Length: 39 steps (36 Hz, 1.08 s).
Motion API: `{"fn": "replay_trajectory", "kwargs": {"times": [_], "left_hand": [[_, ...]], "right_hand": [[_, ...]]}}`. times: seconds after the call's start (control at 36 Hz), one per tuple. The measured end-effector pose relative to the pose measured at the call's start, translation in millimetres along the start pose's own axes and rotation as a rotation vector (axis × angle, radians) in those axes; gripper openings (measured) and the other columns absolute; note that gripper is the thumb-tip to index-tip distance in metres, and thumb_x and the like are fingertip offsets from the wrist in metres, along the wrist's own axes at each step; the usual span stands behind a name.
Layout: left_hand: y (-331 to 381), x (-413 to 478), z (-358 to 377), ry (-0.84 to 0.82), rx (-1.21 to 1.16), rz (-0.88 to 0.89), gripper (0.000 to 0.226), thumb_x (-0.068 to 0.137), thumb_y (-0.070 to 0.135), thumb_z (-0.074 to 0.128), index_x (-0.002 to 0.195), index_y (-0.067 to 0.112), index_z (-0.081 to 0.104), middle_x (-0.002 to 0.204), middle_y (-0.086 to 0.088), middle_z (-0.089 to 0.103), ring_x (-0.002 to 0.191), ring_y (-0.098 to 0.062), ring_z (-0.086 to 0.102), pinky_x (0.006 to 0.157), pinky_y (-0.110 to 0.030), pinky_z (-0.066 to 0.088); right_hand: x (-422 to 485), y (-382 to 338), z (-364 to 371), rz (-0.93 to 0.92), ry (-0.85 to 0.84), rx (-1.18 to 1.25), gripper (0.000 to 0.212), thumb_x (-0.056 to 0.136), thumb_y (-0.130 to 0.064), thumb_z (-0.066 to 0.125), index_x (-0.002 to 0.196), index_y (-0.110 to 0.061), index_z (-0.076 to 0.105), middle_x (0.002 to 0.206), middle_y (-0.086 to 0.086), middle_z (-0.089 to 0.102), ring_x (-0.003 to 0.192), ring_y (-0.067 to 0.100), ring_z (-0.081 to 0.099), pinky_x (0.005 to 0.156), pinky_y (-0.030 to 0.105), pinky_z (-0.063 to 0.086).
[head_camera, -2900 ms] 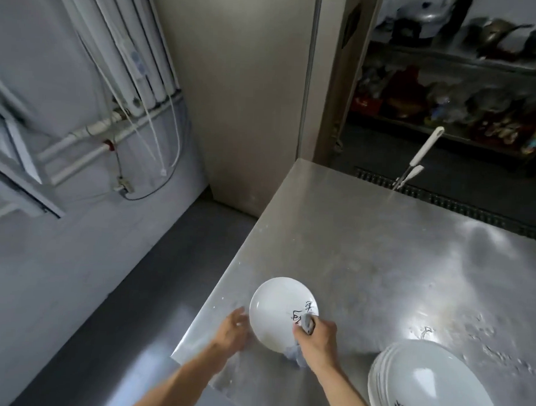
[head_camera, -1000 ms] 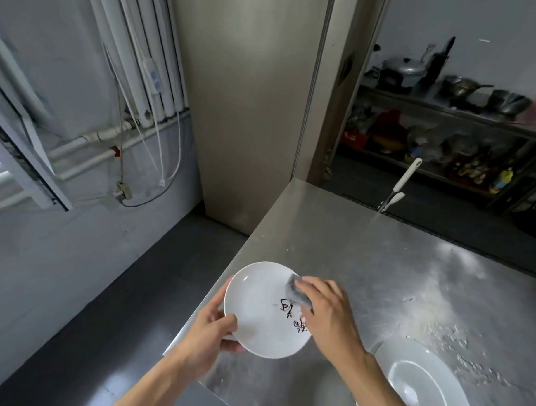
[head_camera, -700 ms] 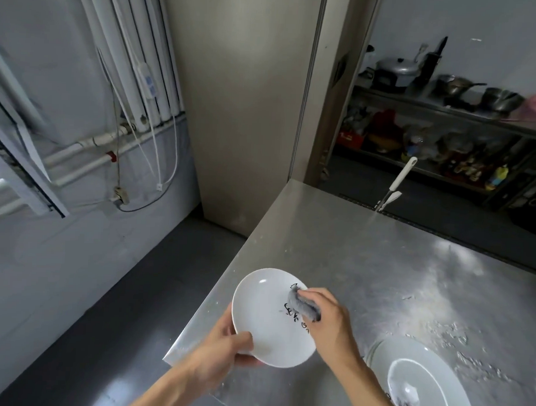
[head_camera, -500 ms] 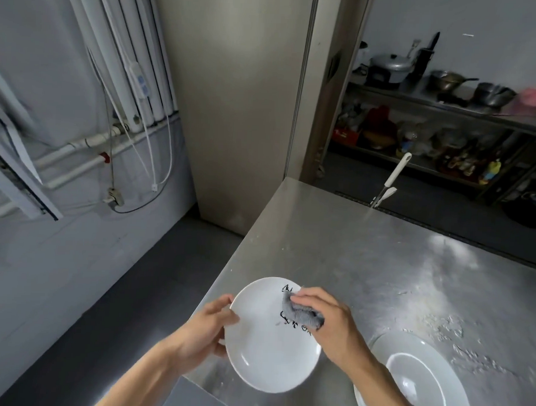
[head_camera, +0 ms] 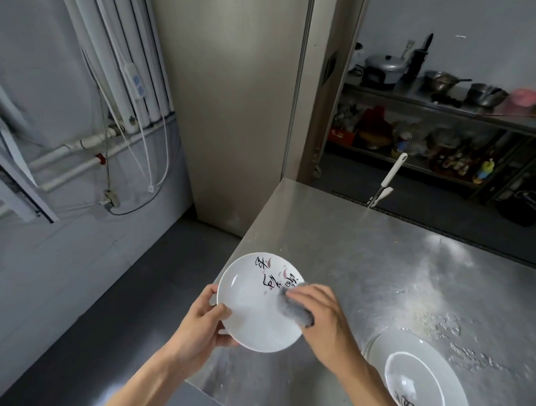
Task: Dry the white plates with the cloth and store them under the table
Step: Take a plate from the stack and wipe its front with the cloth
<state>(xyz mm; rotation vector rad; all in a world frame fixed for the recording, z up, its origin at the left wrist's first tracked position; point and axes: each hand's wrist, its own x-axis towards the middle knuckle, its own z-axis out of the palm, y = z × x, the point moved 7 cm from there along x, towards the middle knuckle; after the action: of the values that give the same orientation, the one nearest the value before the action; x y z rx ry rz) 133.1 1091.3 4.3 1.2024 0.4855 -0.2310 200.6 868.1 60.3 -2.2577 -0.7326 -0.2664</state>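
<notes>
Plate (head_camera: 251, 308) sits low centre, over the desk (head_camera: 380, 252) corner, your left hand (head_camera: 204, 325) pinching its left rim; your right hand (head_camera: 326, 317) clamps the cloth (head_camera: 293, 307) on its right edge, the bare face lying leftward.

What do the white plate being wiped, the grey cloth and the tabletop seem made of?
White round plate with black lettering: probably glazed ceramic, glossy, with soft highlights; hard plastic is possible.
Small grey cloth: soft matte fabric, bunched under the right hand.
Silver tabletop: likely stainless steel, brushed, with blurred reflections.
</notes>
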Motion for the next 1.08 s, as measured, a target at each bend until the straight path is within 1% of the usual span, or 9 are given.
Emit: {"fn": "replay_trajectory", "kwargs": {"times": [0.17, 0.28, 0.39, 0.47, 0.56, 0.67, 0.89, 1.0, 1.08], "left_hand": [[-7.2, -3.9, -9.7, 0.074, -0.051, 0.01, 0.042, 0.099, -0.007, 0.042, 0.118, 0.021, 0.067, 0.092, -0.011, 0.071, 0.08, -0.033, 0.06, 0.065, -0.048, 0.062], [-11.9, -7.1, -3.6, 0.101, -0.108, 0.02, 0.047, 0.101, -0.007, 0.043, 0.129, 0.025, 0.062, 0.102, -0.009, 0.078, 0.082, -0.029, 0.077, 0.068, -0.049, 0.063], [-7.7, -7.8, 2.2, 0.14, -0.153, 0.066, 0.047, 0.102, -0.009, 0.04, 0.127, 0.026, 0.06, 0.1, -0.003, 0.078, 0.081, -0.024, 0.078, 0.066, -0.049, 0.064], [-7.1, -14.9, 14.0, 0.052, -0.114, 0.069, 0.061, 0.09, -0.011, 0.053, 0.128, 0.036, 0.065, 0.112, -0.002, 0.076, 0.097, -0.029, 0.077, 0.073, -0.053, 0.064], [-10.3, -29.1, 31.9, -0.107, -0.014, -0.004, 0.075, 0.072, 0.0, 0.059, 0.137, 0.038, 0.059, 0.121, -0.002, 0.075, 0.108, -0.03, 0.075, 0.078, -0.053, 0.063], [3.9, -31.2, 18.6, -0.134, 0.022, -0.096, 0.058, 0.078, 0.026, 0.06, 0.137, 0.029, 0.06, 0.129, -0.01, 0.072, 0.117, -0.038, 0.07, 0.088, -0.058, 0.057], [9.0, -15.4, -4.2, -0.042, 0.207, -0.053, 0.038, 0.097, 0.004, 0.05, 0.129, 0.018, 0.065, 0.114, -0.015, 0.077, 0.091, -0.033, 0.075, 0.063, -0.042, 0.061], [13.6, -11.7, -18.2, 0.02, 0.132, -0.001, 0.051, 0.097, -0.004, 0.045, 0.129, 0.027, 0.071, 0.119, -0.011, 0.077, 0.091, -0.028, 0.077, 0.07, -0.047, 0.063], [0.2, -16.7, 1.0, -0.062, 0.127, -0.005, 0.053, 0.079, 0.006, 0.053, 0.123, 0.027, 0.075, 0.118, -0.012, 0.076, 0.087, -0.022, 0.075, 0.078, -0.052, 0.063]], "right_hand": [[-11.8, -9.6, 6.8, 0.043, -0.053, 0.077, 0.058, 0.072, 0.009, 0.078, 0.121, -0.021, 0.075, 0.124, -0.019, 0.064, 0.117, 0.013, 0.056, 0.102, 0.018, 0.043], [-4.8, 11.5, -4.2, 0.24, 0.043, 0.183, 0.041, 0.078, 0.011, 0.077, 0.111, -0.013, 0.078, 0.113, -0.012, 0.07, 0.102, 0.007, 0.068, 0.087, 0.031, 0.057], [-17.3, -10.9, 18.7, 0.177, -0.082, 0.208, 0.045, 0.076, 0.007, 0.075, 0.11, -0.021, 0.078, 0.112, -0.019, 0.067, 0.099, 0.008, 0.068, 0.077, 0.02, 0.055], [-14.4, 8.9, 12.4, 0.329, 0.058, 0.292, 0.042, 0.073, 0.012, 0.08, 0.102, -0.019, 0.08, 0.106, -0.018, 0.071, 0.091, 0.003, 0.07, 0.074, 0.017, 0.055], [-11.6, 15.9, 5.2, 0.397, 0.143, 0.335, 0.043, 0.068, 0.016, 0.082, 0.098, -0.016, 0.08, 0.1, -0.011, 0.074, 0.09, 0.004, 0.07, 0.08, 0.032, 0.06], [-17.4, 11.6, -0.4, 0.265, 0.038, 0.381, 0.05, 0.067, 0.016, 0.084, 0.102, -0.02, 0.079, 0.107, -0.01, 0.072, 0.098, 0.011, 0.071, 0.085, 0.025, 0.057], [-23.8, 3.3, 6.4, 0.194, 0.0, 0.225, 0.049, 0.069, 0.013, 0.081, 0.108, -0.016, 0.079, 0.111, -0.014, 0.07, 0.104, 0.009, 0.069, 0.09, 0.025, 0.055], [-31.3, 7.2, 13.6, 0.283, -0.128, 0.324, 0.052, 0.074, 0.01, 0.078, 0.106, -0.031, 0.077, 0.109, -0.02, 0.069, 0.094, 0.003, 0.069, 0.072, 0.014, 0.054], [-18.2, 21.5, 1.7, 0.372, 0.059, 0.317, 0.04, 0.076, 0.015, 0.077, 0.1, -0.016, 0.079, 0.1, -0.012, 0.071, 0.081, -0.006, 0.066, 0.067, 0.009, 0.047]]}}
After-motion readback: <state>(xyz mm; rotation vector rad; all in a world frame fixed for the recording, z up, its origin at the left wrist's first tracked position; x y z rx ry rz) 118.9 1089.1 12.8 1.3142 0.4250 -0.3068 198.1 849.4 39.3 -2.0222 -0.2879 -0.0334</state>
